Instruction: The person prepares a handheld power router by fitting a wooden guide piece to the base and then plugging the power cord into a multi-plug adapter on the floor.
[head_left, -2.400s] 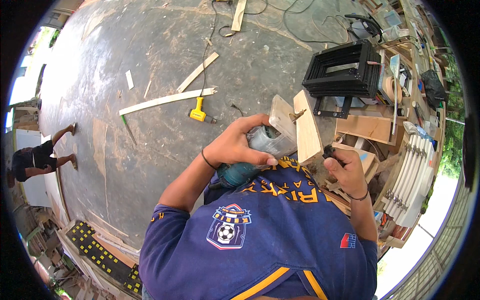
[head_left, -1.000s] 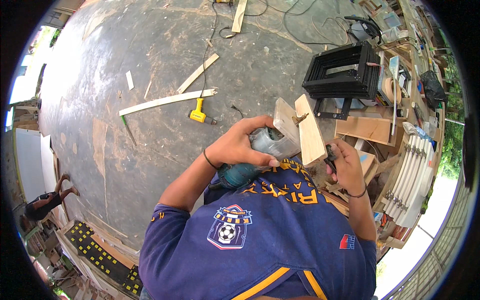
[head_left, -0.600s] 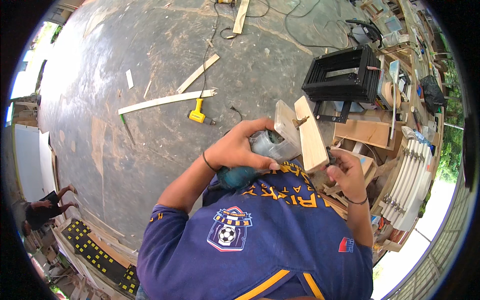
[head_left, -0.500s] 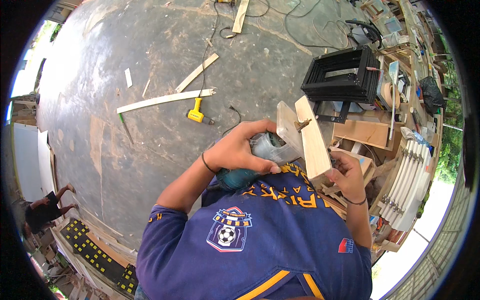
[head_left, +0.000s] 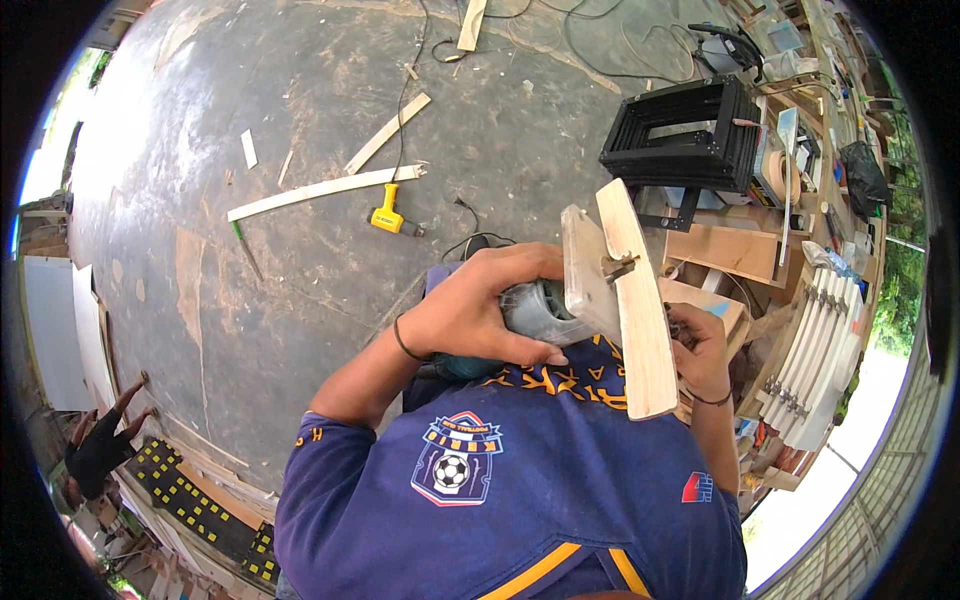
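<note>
My left hand (head_left: 465, 305) is wrapped round the body of a handheld trim router (head_left: 540, 310), which I hold on its side against my lap. The router's clear base plate (head_left: 585, 255) faces right. A brass-coloured router bit (head_left: 620, 268) sticks out of it, beside a pale wooden strip (head_left: 645, 335) that stands along the plate. Behind the strip, my right hand (head_left: 706, 355) is closed with curled fingers at a small dark part. The strip hides part of that hand, so I cannot make out what it grips.
On the floor lie a yellow heat gun (head_left: 392, 212) with its cord and several pale wood offcuts (head_left: 320, 194). A stack of black frames (head_left: 680, 135) stands at the right, before a cluttered bench (head_left: 815, 225). Far left is another person (head_left: 100, 445).
The wooden strip has shifted down and turned more upright against the base plate. My right hand has moved further behind it, while my left hand keeps its hold on the router.
</note>
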